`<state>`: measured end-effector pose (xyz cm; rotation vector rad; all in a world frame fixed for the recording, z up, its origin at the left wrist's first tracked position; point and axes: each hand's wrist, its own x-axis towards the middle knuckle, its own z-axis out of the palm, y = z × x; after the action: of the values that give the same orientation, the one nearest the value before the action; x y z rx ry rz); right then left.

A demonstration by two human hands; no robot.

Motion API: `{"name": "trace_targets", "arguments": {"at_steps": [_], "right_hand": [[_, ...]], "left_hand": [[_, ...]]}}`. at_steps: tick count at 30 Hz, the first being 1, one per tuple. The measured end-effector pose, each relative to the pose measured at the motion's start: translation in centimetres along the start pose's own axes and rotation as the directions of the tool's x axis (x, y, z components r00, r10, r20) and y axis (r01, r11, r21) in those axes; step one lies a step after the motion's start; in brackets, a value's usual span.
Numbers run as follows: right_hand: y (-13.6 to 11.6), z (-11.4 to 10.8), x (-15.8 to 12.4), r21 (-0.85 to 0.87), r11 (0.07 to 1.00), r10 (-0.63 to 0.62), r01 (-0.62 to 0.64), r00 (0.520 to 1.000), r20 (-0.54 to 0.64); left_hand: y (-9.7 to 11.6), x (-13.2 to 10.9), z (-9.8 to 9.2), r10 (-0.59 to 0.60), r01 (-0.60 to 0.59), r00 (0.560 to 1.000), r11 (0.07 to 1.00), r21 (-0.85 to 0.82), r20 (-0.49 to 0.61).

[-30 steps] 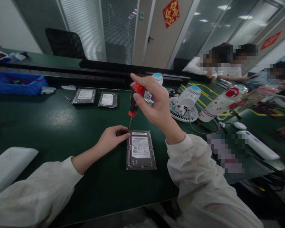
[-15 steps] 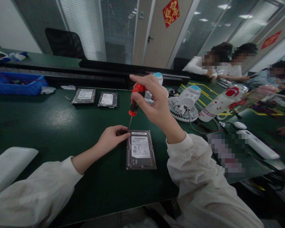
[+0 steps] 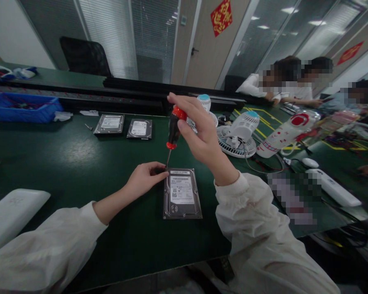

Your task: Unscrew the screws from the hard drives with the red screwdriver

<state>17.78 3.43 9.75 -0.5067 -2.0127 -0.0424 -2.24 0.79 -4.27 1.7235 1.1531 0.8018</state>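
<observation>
A silver hard drive [image 3: 182, 190] with a white label lies flat on the green table in front of me. My left hand [image 3: 144, 177] is closed at its top left corner, thumb and index finger pinched there. Above that corner stands a red and black screwdriver [image 3: 173, 128], slightly tilted, its tip down at the drive's corner. My right hand [image 3: 202, 134] grips the handle from the right, fingers over the top and thumb at the side. Any screw under the tip is hidden by the left fingers.
Two more hard drives, one [image 3: 109, 123] beside another [image 3: 140, 128], lie further back. At the left are a blue bin [image 3: 24, 108] and a white box-like object [image 3: 15, 216]. White fans [image 3: 241, 132], a bottle [image 3: 285, 134] and cables stand right. Other people sit far right.
My right thumb has shifted right along the screwdriver handle, and the handle shows more of its black side. The left hand and the hard drive stay in place.
</observation>
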Motion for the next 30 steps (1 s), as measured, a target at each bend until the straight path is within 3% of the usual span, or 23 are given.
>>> {"name": "trace_targets", "arguments": {"at_steps": [3, 8, 13, 19, 25, 30], "right_hand": [[-0.03, 0.15, -0.07, 0.039, 0.999, -0.011, 0.012, 1.000, -0.025], [-0.22, 0.31, -0.12, 0.052, 0.996, 0.073, -0.068, 0.993, -0.097], [-0.13, 0.18, -0.12, 0.089, 0.996, 0.009, -0.007, 1.000, -0.027], [-0.11, 0.43, -0.34, 0.046, 0.993, 0.109, -0.106, 0.992, -0.066], [-0.16, 0.24, -0.20, 0.144, 0.989, 0.026, -0.020, 0.999, -0.040], [0.01, 0.39, -0.26, 0.039, 0.995, 0.095, -0.092, 0.992, -0.086]], "left_hand": [[0.12, -0.06, -0.03, -0.004, 0.004, 1.000, 1.000, 0.004, 0.000], [0.29, -0.09, -0.10, -0.013, 0.013, 1.000, 1.000, 0.007, -0.004], [0.24, -0.07, -0.06, -0.005, 0.005, 1.000, 1.000, -0.008, 0.001], [0.03, -0.04, -0.04, -0.010, 0.010, 1.000, 1.000, -0.008, -0.005], [0.09, -0.05, -0.03, -0.003, 0.003, 1.000, 1.000, -0.013, 0.004], [0.10, -0.04, -0.03, -0.009, 0.009, 1.000, 1.000, -0.012, 0.000]]}}
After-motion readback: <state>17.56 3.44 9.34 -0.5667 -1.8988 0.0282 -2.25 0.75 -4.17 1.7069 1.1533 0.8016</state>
